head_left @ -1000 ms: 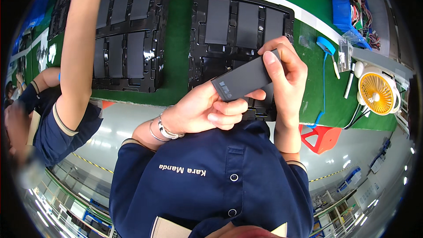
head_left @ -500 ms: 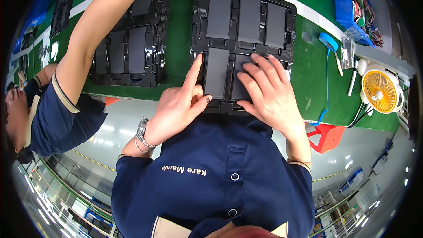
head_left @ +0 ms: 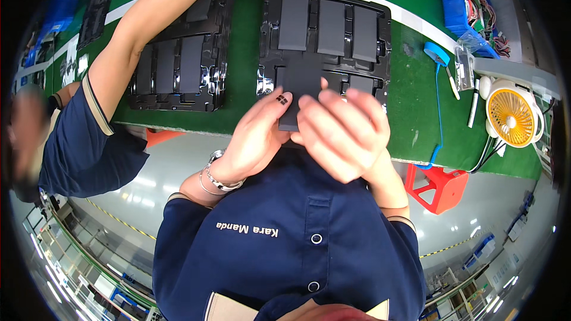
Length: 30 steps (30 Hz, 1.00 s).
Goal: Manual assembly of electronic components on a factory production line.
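Observation:
A flat dark grey rectangular block (head_left: 303, 74) is held up in front of me, above the near half of a black moulded plastic tray (head_left: 269, 41). Gripping its left edge is my left hand (head_left: 257, 131), thumb on the face. One fingertip shows past its right edge. My right hand (head_left: 345, 134) overlaps the block's lower right part, fingers curled and smeared by motion, so its hold is unclear. Three similar blocks (head_left: 331, 27) lie in the tray's far row. Another block (head_left: 360, 85) sits in the near row, partly behind my right hand.
To the left, a co-worker's arm (head_left: 128, 41) reaches over a second black tray (head_left: 208, 102) of blocks. At right are a blue coiled-cord strap (head_left: 437, 53), a yellow-and-white fan (head_left: 511, 117) and a blue bin (head_left: 455, 9) of wires. A red stool (head_left: 440, 187) stands beyond the table edge.
The near-left block has left its tray pocket and is now in my left hand. My right hand has moved left and nearer to me, off the neighbouring block.

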{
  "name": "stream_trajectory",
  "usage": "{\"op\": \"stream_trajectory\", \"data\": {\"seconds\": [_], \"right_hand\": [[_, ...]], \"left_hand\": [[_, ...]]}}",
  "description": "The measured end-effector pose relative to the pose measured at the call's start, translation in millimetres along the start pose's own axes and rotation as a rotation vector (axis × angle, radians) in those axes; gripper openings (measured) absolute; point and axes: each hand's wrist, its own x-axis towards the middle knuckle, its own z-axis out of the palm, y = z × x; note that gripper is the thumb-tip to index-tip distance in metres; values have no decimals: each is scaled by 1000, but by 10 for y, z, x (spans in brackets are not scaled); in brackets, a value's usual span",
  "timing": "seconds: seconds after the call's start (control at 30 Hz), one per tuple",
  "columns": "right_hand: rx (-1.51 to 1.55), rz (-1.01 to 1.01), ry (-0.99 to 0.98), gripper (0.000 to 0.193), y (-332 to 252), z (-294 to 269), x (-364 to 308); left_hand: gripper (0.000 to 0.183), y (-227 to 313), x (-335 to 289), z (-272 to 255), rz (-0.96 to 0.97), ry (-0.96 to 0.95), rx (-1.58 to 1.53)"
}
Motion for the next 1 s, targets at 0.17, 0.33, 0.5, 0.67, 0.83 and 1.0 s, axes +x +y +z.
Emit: {"op": "stream_trajectory", "data": {"seconds": [0.17,0.33,0.5,0.67,0.83,1.0], "right_hand": [[600,797,23,14,-7,-40,-113],[1339,1132,28,8,-59,-35,-177],[1439,1162,-11,8,-47,-29,-124],[1191,1088,-50,7,5,-42,-140],[845,901,-23,6,29,-42,-94],[876,989,-12,7,-42,-62,-73]], "left_hand": [[34,1,0,18,255,-11,247],[43,-97,20,167,416,44,433],[61,-81,29,187,364,61,437],[60,-100,67,193,360,45,462],[60,-30,157,204,383,12,551],[61,-73,178,184,431,31,556]]}}
